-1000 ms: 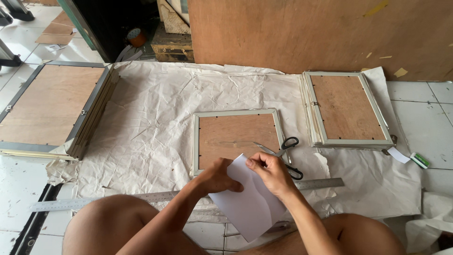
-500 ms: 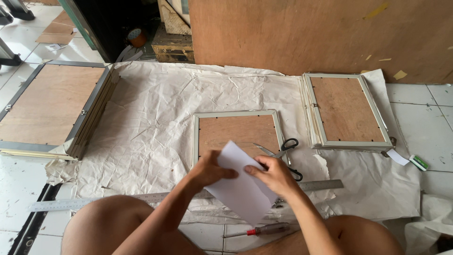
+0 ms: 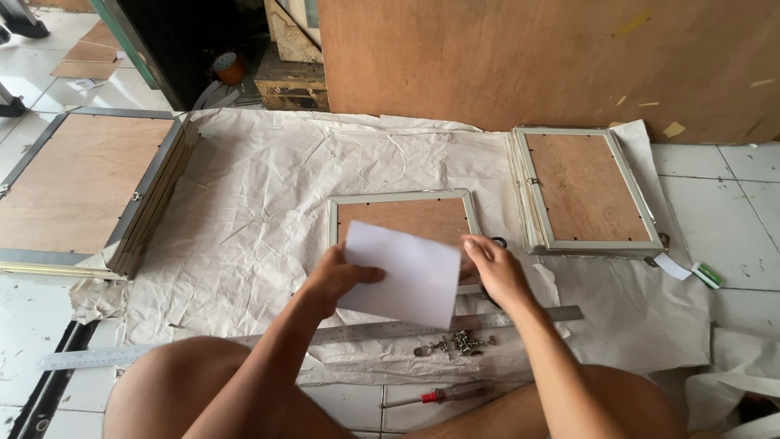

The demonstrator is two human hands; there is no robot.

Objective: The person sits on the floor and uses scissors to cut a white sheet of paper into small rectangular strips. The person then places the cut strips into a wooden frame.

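The left hand (image 3: 337, 276) pinches the left edge of a white sheet of paper (image 3: 402, 274), thumb on top and fingers closed beneath it, and holds it over the lower half of a small picture frame (image 3: 402, 213) that lies back-up on crumpled paper sheeting (image 3: 268, 195) spread over the tiled floor (image 3: 735, 211). The right hand (image 3: 491, 272) sits at the sheet's right edge with fingers curled; whether it grips the paper or only steadies it, I cannot tell. The sheet is held by its edges alone, so it could sag, crease or slip askew over the frame if one hand lets go. A loose heap of small metal fittings (image 3: 455, 343) lies just past the long steel ruler (image 3: 325, 335), near the person's knees, and a shifted leg could scatter them. A red-handled screwdriver (image 3: 435, 396) lies between the legs. The sheet hides the frame's near rail, and a dark object by the right hand, partly covered, is hard to identify. A stack of frames (image 3: 585, 191) sits to the right, and larger frames (image 3: 81, 183) at left are cut off by the picture edge.
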